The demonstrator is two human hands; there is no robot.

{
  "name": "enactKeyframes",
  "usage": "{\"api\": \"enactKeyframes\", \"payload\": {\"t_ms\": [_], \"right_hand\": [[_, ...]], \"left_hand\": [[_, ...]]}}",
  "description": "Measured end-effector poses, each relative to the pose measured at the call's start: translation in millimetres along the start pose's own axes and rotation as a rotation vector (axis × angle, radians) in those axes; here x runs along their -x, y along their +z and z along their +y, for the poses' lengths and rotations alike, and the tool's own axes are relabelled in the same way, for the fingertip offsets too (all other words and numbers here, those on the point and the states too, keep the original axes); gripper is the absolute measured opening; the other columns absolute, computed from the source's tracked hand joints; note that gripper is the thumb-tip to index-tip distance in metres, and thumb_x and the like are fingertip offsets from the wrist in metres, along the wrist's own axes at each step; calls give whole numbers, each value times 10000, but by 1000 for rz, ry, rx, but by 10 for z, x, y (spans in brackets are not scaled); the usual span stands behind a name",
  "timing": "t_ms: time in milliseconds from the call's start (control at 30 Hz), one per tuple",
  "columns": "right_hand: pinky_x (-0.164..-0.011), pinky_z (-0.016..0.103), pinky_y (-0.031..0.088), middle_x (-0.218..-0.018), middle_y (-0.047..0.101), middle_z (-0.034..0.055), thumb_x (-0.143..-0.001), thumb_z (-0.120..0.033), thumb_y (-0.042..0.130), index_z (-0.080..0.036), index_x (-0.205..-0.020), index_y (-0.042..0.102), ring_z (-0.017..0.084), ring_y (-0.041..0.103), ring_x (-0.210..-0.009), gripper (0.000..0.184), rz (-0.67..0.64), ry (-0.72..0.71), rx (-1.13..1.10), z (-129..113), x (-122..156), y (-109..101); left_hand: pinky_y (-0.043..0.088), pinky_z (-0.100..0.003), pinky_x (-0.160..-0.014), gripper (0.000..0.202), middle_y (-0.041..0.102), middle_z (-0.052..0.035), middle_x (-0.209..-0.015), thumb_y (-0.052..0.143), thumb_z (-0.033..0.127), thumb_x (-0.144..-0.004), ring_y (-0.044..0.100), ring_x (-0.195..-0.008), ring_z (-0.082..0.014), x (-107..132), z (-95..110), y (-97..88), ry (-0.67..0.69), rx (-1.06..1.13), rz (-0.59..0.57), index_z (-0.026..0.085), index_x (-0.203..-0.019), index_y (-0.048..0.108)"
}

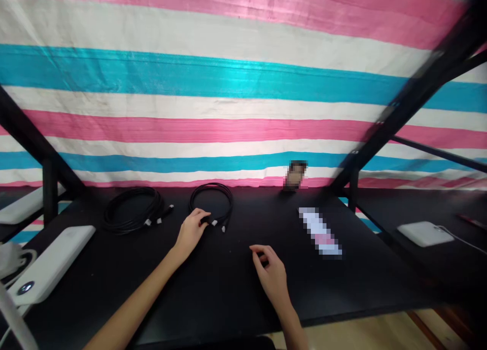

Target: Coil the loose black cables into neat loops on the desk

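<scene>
Our left hand pinches near end of coiled black round cable on black table; second black coil further left. Our right hand empty, fingers loosely curled, resting on table.

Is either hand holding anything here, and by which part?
The left hand grips the nearer coiled black cable at its lower edge, close to the connector ends. The right hand rests on the black table, holding nothing.

Even indoor light, sheen on striped cloth, blurred warped edges, two pixelated patches
</scene>
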State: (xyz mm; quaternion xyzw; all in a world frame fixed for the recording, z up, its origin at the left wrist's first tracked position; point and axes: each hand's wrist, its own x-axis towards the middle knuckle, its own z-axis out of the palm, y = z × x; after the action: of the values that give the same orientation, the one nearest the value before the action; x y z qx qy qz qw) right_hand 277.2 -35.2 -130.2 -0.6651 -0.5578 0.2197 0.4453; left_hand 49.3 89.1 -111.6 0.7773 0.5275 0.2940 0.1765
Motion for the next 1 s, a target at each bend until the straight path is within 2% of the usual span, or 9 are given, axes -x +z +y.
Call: {"api": "enactKeyframes", "payload": {"t_ms": [100, 200, 300, 367, 467, 600, 700, 833, 1000], "right_hand": [[-572, 257, 454, -913, 656, 63, -854, -335, 485, -195, -911, 668, 144, 587, -640, 237, 8, -9, 7, 24, 10, 9], [-562, 249, 447, -908, 656, 59, -859, -323, 479, -197, -905, 666, 140, 586, -638, 230, 11, -19, 15, 21, 14, 3], [-555, 246, 439, -906, 655, 52, -859, -312, 475, -203, -902, 664, 138, 584, -636, 222, 4, -17, 36, 9, 9, -3], [-565, 248, 440, -908, 654, 48, -857, -310, 476, -206, -901, 664, 138, 586, -639, 220, -3, -12, 43, 3, 4, -3], [-620, 263, 456, -915, 654, 45, -853, -311, 477, -206, -900, 664, 139, 591, -645, 219, -4, -7, 43, -6, 1, -2], [-655, 273, 461, -920, 657, 42, -847, -310, 480, -206, -900, 663, 143, 599, -658, 217, 0, -2, 46, -12, 9, -4], [-620, 265, 454, -917, 655, 44, -848, -315, 474, -204, -906, 662, 146, 599, -664, 225, -2, -2, 47, -6, 17, -6], [-614, 261, 449, -919, 652, 41, -851, -314, 468, -206, -910, 660, 144, 597, -667, 227, -1, -10, 58, 10, 20, 0], [-674, 274, 458, -916, 651, 34, -843, -304, 477, -214, -904, 658, 145, 604, -676, 211, -5, -23, 80, 15, 15, 10]], "left_hand": [[520, -239, -616, 328, 545, -56, -1142, 471, 127, -777, 538, -598, -78, -15, -87, 65, 24, 57, 22, 215, -1068, 594], [522, -253, -648, 335, 507, -51, -1191, 427, 161, -803, 568, -698, -102, 53, -173, -62, 25, 32, 67, 249, -1086, 585], [469, -422, -888, 308, 502, -88, -1183, 443, 281, -837, 530, -1027, -255, 130, -303, -366, -53, -97, 203, 234, -1111, 575], [390, -539, -935, 393, 487, -153, -1192, 468, 334, -827, 449, -1111, -359, 164, -421, -583, -168, -251, 288, 170, -1178, 531], [413, -495, -871, 428, 522, -165, -1099, 495, 375, -816, 473, -1048, -360, 195, -594, -813, -341, -569, 222, 139, -1172, 519], [421, -478, -854, 457, 518, -187, -1082, 504, 403, -815, 483, -1051, -373, 209, -710, -926, -427, -666, 232, 121, -1175, 493], [389, -532, -911, 591, 521, -248, -1111, 553, 502, -770, 462, -1091, -428, 194, -745, -976, -553, -610, 225, 55, -1152, 499], [341, -584, -962, 528, 583, -223, -1090, 567, 548, -729, 462, -1111, -447, 154, -850, -1072, -579, -489, 106, 100, -1007, 601], [456, -423, -856, 510, 650, -133, -1025, 581, 564, -677, 575, -1008, -342, 115, -1069, -1163, -569, -320, 52, 156, -982, 608]]}}
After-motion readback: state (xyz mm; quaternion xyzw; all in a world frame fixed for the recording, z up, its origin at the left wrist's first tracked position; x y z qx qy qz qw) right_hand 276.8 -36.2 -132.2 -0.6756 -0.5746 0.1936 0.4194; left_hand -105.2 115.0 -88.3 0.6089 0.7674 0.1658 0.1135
